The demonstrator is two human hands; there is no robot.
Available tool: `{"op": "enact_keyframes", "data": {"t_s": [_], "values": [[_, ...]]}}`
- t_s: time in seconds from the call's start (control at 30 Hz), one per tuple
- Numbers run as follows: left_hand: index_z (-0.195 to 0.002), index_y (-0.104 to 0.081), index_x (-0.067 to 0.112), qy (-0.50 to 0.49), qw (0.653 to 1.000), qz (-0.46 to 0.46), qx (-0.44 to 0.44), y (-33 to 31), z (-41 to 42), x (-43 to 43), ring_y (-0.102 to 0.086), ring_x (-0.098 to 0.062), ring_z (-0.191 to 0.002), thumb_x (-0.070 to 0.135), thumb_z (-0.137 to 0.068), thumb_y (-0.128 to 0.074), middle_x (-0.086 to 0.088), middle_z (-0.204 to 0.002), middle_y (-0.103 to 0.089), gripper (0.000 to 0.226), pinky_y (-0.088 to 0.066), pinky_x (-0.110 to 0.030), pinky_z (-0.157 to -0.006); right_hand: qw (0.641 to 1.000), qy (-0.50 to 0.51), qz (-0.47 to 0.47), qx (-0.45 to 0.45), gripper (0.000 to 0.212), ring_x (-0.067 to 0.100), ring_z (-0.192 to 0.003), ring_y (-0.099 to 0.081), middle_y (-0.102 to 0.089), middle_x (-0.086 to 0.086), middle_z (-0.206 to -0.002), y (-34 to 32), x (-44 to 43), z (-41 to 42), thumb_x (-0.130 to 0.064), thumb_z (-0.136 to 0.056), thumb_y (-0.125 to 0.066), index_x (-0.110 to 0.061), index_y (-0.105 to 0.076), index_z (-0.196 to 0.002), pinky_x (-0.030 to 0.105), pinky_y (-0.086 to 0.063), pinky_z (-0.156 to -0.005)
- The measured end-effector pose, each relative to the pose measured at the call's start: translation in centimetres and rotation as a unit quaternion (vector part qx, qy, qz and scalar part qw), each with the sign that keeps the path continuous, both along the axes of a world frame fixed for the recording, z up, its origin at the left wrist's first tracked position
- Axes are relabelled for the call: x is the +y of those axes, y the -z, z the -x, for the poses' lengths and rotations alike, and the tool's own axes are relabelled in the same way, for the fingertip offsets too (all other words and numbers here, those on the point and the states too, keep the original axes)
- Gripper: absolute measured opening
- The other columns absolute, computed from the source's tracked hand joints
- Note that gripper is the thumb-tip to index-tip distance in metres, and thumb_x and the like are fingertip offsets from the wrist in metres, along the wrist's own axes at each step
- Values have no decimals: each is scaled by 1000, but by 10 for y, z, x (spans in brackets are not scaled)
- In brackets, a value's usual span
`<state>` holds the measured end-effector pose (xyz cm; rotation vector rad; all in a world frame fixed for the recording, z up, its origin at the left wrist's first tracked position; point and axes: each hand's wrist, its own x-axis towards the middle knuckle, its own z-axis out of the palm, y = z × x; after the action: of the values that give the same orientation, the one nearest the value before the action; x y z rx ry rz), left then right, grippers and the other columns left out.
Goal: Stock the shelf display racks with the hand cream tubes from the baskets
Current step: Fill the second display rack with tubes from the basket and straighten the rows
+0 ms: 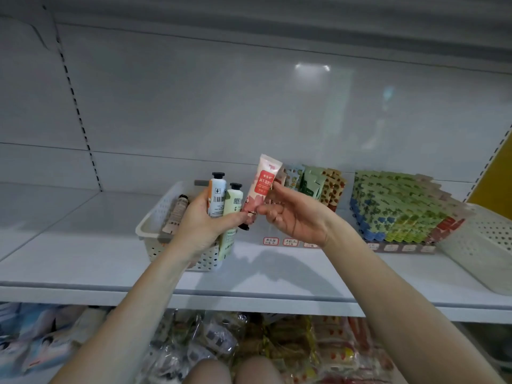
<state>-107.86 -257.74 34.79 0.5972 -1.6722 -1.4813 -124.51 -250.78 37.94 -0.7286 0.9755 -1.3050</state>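
My left hand point(201, 220) grips two tubes in front of a white perforated basket point(155, 217): a white tube with a black cap point(217, 196) and a pale green tube with a black cap point(232, 214). My right hand point(293, 214) pinches a red and pink tube point(259, 187), held cap down and tilted, just right of the left hand. One beige tube point(177, 214) lies in the basket. Behind the right hand stands a display rack point(313, 187) with several tubes. A second rack point(399, 209) further right is full of green, blue and red tubes.
Another white perforated basket point(482, 242) sits at the right end of the shelf point(83, 261). Price labels point(279, 241) line the rack fronts. The lower shelf holds several packaged goods point(249, 347). The shelf's slotted upright point(80, 120) rises at the left.
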Motion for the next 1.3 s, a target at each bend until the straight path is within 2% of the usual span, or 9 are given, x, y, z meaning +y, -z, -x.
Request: {"op": "enact_keyframes", "data": {"t_s": [0.17, 0.27, 0.43, 0.53, 0.67, 0.8, 0.97, 1.13, 1.3], "values": [[-101, -60, 17, -27, 1000, -10, -9, 4, 10, 5, -67, -24, -90, 28, -56, -81, -9, -95, -70, 51, -52, -39, -78, 988, 54, 37, 142, 33, 10, -51, -54, -60, 1, -62, 3, 4, 4, -38, -96, -42, -12, -60, -85, 17, -45, -45], [-96, -58, 21, -25, 999, -21, -12, 8, 15, 7, -66, -20, -88, 16, -66, -78, -6, -94, -69, 36, -49, -32, -73, 950, 107, 87, 279, 20, 13, -66, -58, -63, 3, -78, 7, 5, 8, -28, -91, -57, -9, -63, -93, 19, -49, -57], [-97, -59, 19, -65, 998, -26, -3, 17, 22, 9, -67, -23, -90, 13, -74, -76, -9, -96, -69, 29, -50, -26, -67, 901, 235, 126, 342, 6, 16, -69, -67, -70, 6, -80, 11, 2, 17, -15, -86, -65, -10, -65, -83, 24, -57, -67], [-95, -60, 20, -85, 996, -33, 5, 24, 23, 9, -67, -22, -92, 13, -77, -73, -11, -98, -68, 23, -48, -21, -62, 828, 344, 107, 430, 10, 29, -76, -69, -71, 11, -82, 19, -8, 36, -16, -83, -68, -7, -66, -83, 38, -56, -70], [-101, -60, 17, -108, 992, -46, 39, 26, 21, 8, -67, -18, -92, 15, -79, -71, -8, -99, -69, 25, -50, -23, -65, 754, 379, 51, 533, 24, 20, -62, -54, -60, 4, -68, 36, -22, 55, -17, -85, -64, -14, -52, -64, 22, -39, -51], [-101, -58, 15, -117, 988, -72, 68, 30, 18, 5, -70, -12, -82, 14, -83, -67, -1, -87, -71, 20, -54, -24, -64, 749, 370, 41, 548, 30, 20, -61, -46, -57, 20, -69, 55, -40, 59, -15, -86, -62, -9, -43, -63, 25, -33, -54], [-105, -57, 10, -111, 986, -97, 84, 37, 15, -4, -70, -16, -83, 11, -83, -66, 4, -81, -71, 24, -54, -22, -58, 762, 348, 50, 544, 34, 8, -51, -39, -46, -5, -59, 63, -66, 55, -17, -89, -58, -18, -39, -62, 15, -28, -45], [-99, -58, 14, -113, 984, -104, 90, 39, 15, -12, -70, -17, -83, 10, -83, -67, 6, -77, -70, 18, -55, -30, -67, 748, 339, 24, 570, 21, 9, -51, -39, -48, -2, -60, 63, -94, 58, -21, -90, -58, -8, -49, -76, 24, -30, -47], [-103, -58, 11, -104, 984, -106, 102, 37, 16, -16, -71, -16, -81, 9, -83, -66, -1, -88, -69, 22, -55, -22, -60, 724, 332, 28, 604, 25, 18, -57, -46, -53, 6, -63, 68, -107, 60, -19, -90, -58, -2, -54, -73, 26, -35, -50]]}}
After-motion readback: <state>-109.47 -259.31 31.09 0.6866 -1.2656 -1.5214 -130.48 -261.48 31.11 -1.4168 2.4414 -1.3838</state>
